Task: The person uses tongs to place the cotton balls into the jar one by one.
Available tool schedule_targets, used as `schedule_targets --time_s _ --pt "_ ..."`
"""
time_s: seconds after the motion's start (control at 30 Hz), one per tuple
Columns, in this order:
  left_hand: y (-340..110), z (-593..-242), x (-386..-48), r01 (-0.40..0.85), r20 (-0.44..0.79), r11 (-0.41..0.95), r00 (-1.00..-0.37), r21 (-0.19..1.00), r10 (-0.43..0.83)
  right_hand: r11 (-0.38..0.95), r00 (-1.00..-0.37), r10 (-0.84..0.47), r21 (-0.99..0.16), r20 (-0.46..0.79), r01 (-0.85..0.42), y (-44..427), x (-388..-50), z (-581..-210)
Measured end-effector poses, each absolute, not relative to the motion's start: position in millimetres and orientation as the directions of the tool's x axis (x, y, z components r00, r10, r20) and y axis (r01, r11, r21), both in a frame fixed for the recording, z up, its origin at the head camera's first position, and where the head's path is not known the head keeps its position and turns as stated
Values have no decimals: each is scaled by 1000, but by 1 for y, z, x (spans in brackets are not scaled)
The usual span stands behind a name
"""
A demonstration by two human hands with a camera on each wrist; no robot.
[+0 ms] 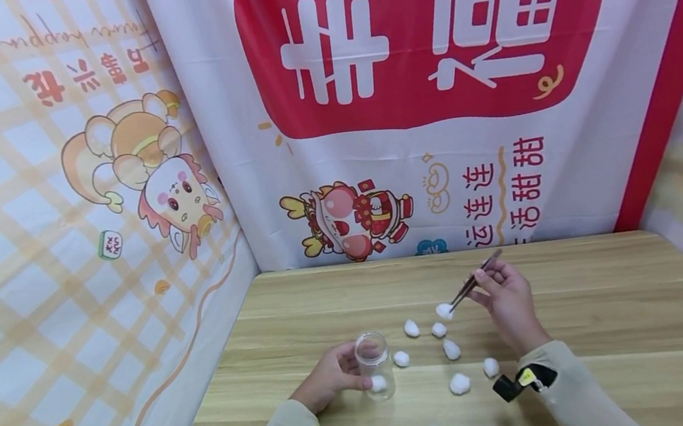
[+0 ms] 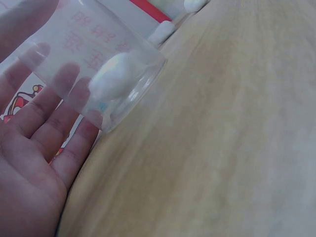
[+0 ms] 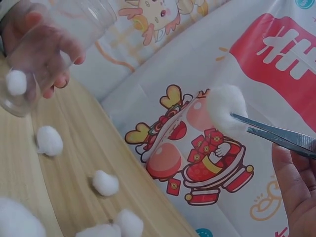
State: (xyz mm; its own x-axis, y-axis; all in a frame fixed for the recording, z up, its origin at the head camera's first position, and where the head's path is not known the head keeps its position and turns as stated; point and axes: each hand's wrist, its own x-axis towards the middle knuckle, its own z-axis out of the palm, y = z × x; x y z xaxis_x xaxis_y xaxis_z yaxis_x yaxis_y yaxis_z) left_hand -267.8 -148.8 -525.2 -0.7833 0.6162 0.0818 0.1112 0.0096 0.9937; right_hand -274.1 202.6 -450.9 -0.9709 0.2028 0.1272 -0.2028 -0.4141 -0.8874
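My left hand (image 1: 334,376) grips a clear plastic jar (image 1: 382,358) that stands upright and lidless on the table, its fingers and thumb around the side. One white cotton ball (image 2: 112,78) lies at the bottom of the jar. In my right hand (image 1: 511,302) is a pair of metal tweezers (image 3: 281,134), pinched between thumb and fingers. Another cotton ball (image 3: 226,108) is at the tweezers' tips, which in the right wrist view appears raised off the table. It is to the right of the jar and farther back.
Several loose cotton balls (image 1: 452,349) are scattered over the wood-grain table (image 1: 636,319), mostly between the hands. A printed cloth (image 1: 335,157) hangs along the table's back edge, and a checked one (image 1: 36,279) hangs at the left.
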Motion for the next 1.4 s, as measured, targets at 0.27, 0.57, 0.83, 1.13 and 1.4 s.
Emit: schedule_targets --time_s 0.27,0.57,0.83,1.13,1.4 --pt "-150 -524 -269 95 73 3 -780 995 621 -445 -966 198 -863 165 -239 196 -275 -450" --pt "-152 -525 -271 99 80 -6 -770 995 633 -439 -970 186 -870 156 -224 188 -275 -445" --pt "-152 -525 -271 117 87 5 -770 993 632 -449 -971 191 -866 147 -219 183 -273 -443" --pt "-152 -525 -272 106 72 16 -777 994 626 -448 -972 182 -868 149 -216 178 -273 -440" --pt "-151 -525 -271 108 82 4 -778 994 623 -487 -964 198 -836 178 -255 172 -274 -439"
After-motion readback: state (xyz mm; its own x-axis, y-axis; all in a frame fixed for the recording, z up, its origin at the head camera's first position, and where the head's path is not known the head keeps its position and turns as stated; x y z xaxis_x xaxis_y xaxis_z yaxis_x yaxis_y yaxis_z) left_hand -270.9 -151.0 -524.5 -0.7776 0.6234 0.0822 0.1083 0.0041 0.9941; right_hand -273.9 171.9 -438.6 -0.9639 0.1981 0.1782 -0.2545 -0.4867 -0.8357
